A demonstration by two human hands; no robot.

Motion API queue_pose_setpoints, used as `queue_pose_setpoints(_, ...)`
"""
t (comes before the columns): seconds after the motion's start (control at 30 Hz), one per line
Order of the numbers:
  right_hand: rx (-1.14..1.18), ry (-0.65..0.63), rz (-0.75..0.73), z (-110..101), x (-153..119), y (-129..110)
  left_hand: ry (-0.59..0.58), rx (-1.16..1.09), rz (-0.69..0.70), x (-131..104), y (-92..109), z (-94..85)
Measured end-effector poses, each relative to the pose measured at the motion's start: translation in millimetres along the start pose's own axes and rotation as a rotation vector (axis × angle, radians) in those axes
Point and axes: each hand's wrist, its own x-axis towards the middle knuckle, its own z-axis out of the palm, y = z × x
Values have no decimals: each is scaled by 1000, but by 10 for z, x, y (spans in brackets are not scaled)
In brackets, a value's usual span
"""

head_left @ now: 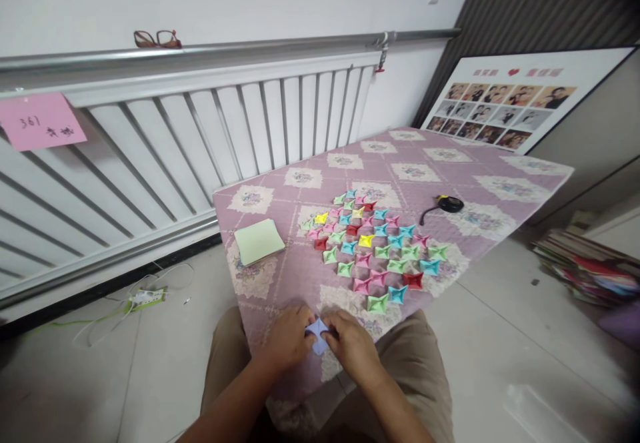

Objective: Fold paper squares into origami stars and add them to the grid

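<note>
1. Lilac paper (319,335), partly folded, is held nr the close edge of the table, just above the cloth, btwn both hands; whether the cloth is touched by it can't be told.
2. L hand (291,337): fingers curled in, paper's L side pinched btwn thumb & fingertips.
3. R hand (350,341): likewise mostly closed, paper's R side gripped btwn thumb & fingers.
4. Table is covered w/ a pinkish-purple tablecloth (295,204), patterned w/ cream, lace-like squares & floral motifs; its close end is set btwn the person's knees, in tan trousers (417,363).
5. Mid-table, small folded paper shapes (365,241) are laid out in slanting rows, spaced slightly apart: pink, green, blue, red, yellow.
6. Pale green paper stack (259,241) is placed nr the L edge; black tape measure (451,204) is left R of the rows, w/ strap trailing.
7. Far side: white radiator (293,119) is mounted along the wall, w/ grey pipe (280,49) run above; brown-framed glasses (157,40) are rested on the pipe. Pink note (43,121), handwritten "361" etc., is stuck at L.
8. Far R: framed photo board (505,106) is leaned against dark ribbed panelling (467,19).
9. Floor, L: power strip (146,299) w/ tangled white cables. Floor, R: papers or books are piled (583,263), blurred.
</note>
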Motion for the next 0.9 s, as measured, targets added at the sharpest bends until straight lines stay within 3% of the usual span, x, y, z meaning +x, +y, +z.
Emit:
queue_pose_setpoints(0.37, -14, -58, -45, -11, 52, 72, -129, 46, 184, 142, -171, -117)
queue_pose_setpoints(0.9, -163, -28, -254, 74, -7, 132, -21, 251, 293, 2, -245, 108)
